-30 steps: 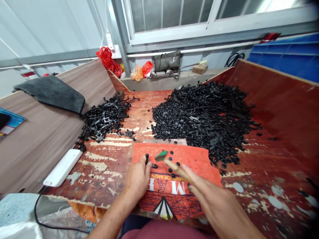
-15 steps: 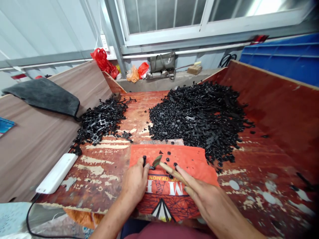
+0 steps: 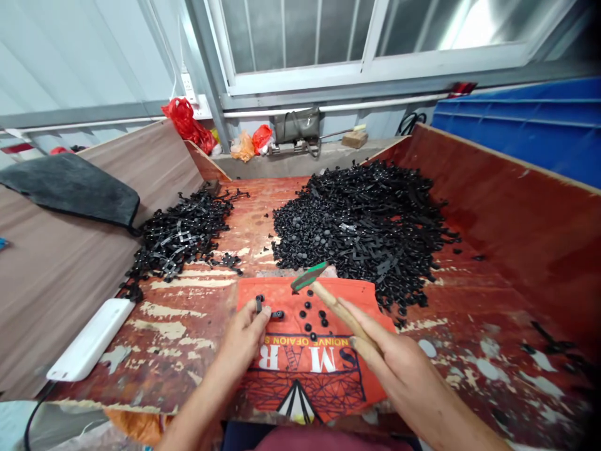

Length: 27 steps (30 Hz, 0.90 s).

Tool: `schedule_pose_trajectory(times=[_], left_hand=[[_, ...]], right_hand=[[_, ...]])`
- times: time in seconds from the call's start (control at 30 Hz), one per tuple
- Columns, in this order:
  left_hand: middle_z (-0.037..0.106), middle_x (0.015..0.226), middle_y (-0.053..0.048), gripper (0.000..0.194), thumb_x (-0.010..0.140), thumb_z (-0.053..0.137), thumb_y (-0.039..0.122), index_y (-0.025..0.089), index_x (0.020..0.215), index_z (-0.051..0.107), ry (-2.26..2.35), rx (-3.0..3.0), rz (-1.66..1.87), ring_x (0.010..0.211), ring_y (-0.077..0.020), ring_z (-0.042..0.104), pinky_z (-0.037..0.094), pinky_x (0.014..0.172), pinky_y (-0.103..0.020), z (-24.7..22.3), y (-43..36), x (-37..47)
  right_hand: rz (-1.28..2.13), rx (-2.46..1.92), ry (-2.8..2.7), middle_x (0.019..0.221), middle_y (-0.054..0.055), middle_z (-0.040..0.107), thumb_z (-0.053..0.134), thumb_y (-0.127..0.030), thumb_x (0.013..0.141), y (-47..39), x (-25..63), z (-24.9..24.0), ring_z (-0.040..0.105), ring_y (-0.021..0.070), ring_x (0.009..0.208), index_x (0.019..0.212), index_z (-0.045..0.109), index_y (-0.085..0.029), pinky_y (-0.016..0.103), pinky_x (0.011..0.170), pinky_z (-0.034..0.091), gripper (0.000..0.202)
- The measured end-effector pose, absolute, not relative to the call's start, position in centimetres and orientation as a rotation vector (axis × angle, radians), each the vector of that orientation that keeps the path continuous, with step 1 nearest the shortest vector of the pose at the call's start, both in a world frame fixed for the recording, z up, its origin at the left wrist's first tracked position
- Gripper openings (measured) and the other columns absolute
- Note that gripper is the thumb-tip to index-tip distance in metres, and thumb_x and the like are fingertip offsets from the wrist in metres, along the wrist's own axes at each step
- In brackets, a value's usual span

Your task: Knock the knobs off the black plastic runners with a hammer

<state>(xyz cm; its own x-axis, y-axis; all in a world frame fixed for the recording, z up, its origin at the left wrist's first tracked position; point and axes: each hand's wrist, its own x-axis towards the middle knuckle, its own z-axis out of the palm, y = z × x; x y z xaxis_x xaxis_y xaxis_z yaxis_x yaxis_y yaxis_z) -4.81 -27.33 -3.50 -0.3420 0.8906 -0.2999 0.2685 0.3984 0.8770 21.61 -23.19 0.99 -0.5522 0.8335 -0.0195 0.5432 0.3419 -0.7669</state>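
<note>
Observed hammer (image 3: 331, 302), green head, wooden handle, slanting over orange cloth (image 3: 359, 294). Noted black part (image 3: 277, 314), bent, knobbed ends, at cloth's left. Found round black caps (image 3: 303, 314) scattered loose mid-cloth.

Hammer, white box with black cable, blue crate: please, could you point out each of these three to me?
Hammer (image 3: 331, 303): head view, on the wooden handle, near the green head.
White box (image 3: 91, 339): head view, middle of its top face.
Blue crate (image 3: 521, 130): head view, on its ribbed side wall.
</note>
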Motion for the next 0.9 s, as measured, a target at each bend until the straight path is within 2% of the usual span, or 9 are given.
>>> schedule_pose_trajectory(times=[0.07, 0.13, 0.23, 0.33, 0.43, 0.53, 0.67, 0.8, 0.9], left_hand=[[0.038, 0.039, 0.012, 0.035, 0.087, 0.045, 0.057, 0.023, 0.081, 0.043, 1.667, 0.872, 0.990, 0.028, -0.0084, 0.029, 0.020, 0.037, -0.020, -3.6, -27.3, -4.8], [0.038, 0.039, 0.013, 0.035, 0.086, 0.047, 0.057, 0.023, 0.083, 0.043, 1.618, 0.860, 0.974, 0.027, -0.0076, 0.027, 0.018, 0.035, -0.020, -3.6, -27.2, -4.7], [0.043, 0.044, 0.010, 0.027, 0.087, 0.049, 0.048, 0.023, 0.080, 0.044, 1.770, 1.008, 0.903, 0.033, -0.0098, 0.038, 0.026, 0.039, -0.021, -3.8, -26.9, -4.6], [0.052, 0.054, 0.005, 0.019, 0.089, 0.050, 0.035, 0.022, 0.076, 0.046, 2.005, 1.243, 0.766, 0.049, -0.0135, 0.052, 0.033, 0.050, -0.023, -3.9, -26.7, -4.6], [0.058, 0.062, 0.000, 0.018, 0.090, 0.048, 0.031, 0.021, 0.075, 0.047, 2.096, 1.362, 0.673, 0.061, -0.0168, 0.057, 0.035, 0.057, -0.025, -3.8, -26.6, -4.6], [0.060, 0.063, -0.001, 0.018, 0.091, 0.047, 0.030, 0.021, 0.075, 0.048, 2.088, 1.354, 0.672, 0.062, -0.0179, 0.058, 0.035, 0.057, -0.026, -3.7, -26.5, -4.7], [0.057, 0.054, 0.002, 0.020, 0.089, 0.051, 0.031, 0.022, 0.072, 0.047, 2.023, 1.242, 0.720, 0.049, -0.0157, 0.055, 0.034, 0.050, -0.024, -3.8, -26.5, -4.7], [0.050, 0.045, 0.007, 0.024, 0.089, 0.055, 0.040, 0.021, 0.075, 0.048, 1.690, 0.826, 1.017, 0.032, -0.0103, 0.042, 0.028, 0.038, -0.020, -2.6, -26.5, -4.4], [0.059, 0.060, 0.002, 0.020, 0.088, 0.061, 0.033, 0.018, 0.077, 0.054, 1.342, 0.387, 1.309, 0.047, -0.0098, 0.055, 0.043, 0.047, -0.019, -0.5, -26.3, -3.5]], right_hand=[[1.089, -1.270, -2.219, 0.141, 0.004, 0.058, 0.036, -0.032, 0.103, -22.9, 22.0, 1.0, 0.056, 0.0241, 0.127, 0.151, 0.038, -0.031, 0.043, 0.105, 0.047, 0.048], [1.111, -1.277, -2.252, 0.143, 0.003, 0.056, 0.034, -0.032, 0.103, -22.7, 22.1, 0.8, 0.056, 0.0234, 0.128, 0.150, 0.038, -0.033, 0.044, 0.106, 0.046, 0.047], [1.088, -1.237, -2.363, 0.138, 0.002, 0.061, 0.032, -0.027, 0.103, -22.9, 21.9, 0.6, 0.064, 0.0231, 0.117, 0.151, 0.037, -0.036, 0.043, 0.100, 0.051, 0.049], [0.993, -1.205, -2.446, 0.125, 0.003, 0.070, 0.032, -0.023, 0.101, -23.3, 21.7, 0.7, 0.072, 0.0226, 0.100, 0.152, 0.035, -0.033, 0.039, 0.088, 0.058, 0.052], [0.906, -1.119, -2.426, 0.132, 0.004, 0.066, 0.030, -0.019, 0.101, -23.6, 21.4, 0.8, 0.070, 0.0209, 0.106, 0.154, 0.028, -0.032, 0.035, 0.087, 0.058, 0.055], [0.798, -1.066, -2.411, 0.137, 0.005, 0.062, 0.031, -0.017, 0.100, -23.8, 20.8, 0.3, 0.068, 0.0204, 0.109, 0.156, 0.024, -0.032, 0.034, 0.088, 0.057, 0.058], [0.644, -1.085, -2.597, 0.103, 0.002, 0.077, 0.041, -0.017, 0.097, -23.8, 20.1, -0.5, 0.074, 0.0205, 0.078, 0.152, 0.032, -0.040, 0.029, 0.066, 0.059, 0.060], [0.889, -1.105, -2.389, 0.108, 0.002, 0.075, 0.038, -0.023, 0.100, -23.4, 20.4, 0.6, 0.072, 0.0203, 0.087, 0.149, 0.040, -0.035, 0.030, 0.076, 0.056, 0.050], [1.075, -1.251, -2.057, 0.096, 0.003, 0.074, 0.050, -0.029, 0.094, -22.8, 20.1, 1.0, 0.068, 0.0203, 0.081, 0.125, 0.063, -0.025, 0.028, 0.070, 0.053, 0.033]])
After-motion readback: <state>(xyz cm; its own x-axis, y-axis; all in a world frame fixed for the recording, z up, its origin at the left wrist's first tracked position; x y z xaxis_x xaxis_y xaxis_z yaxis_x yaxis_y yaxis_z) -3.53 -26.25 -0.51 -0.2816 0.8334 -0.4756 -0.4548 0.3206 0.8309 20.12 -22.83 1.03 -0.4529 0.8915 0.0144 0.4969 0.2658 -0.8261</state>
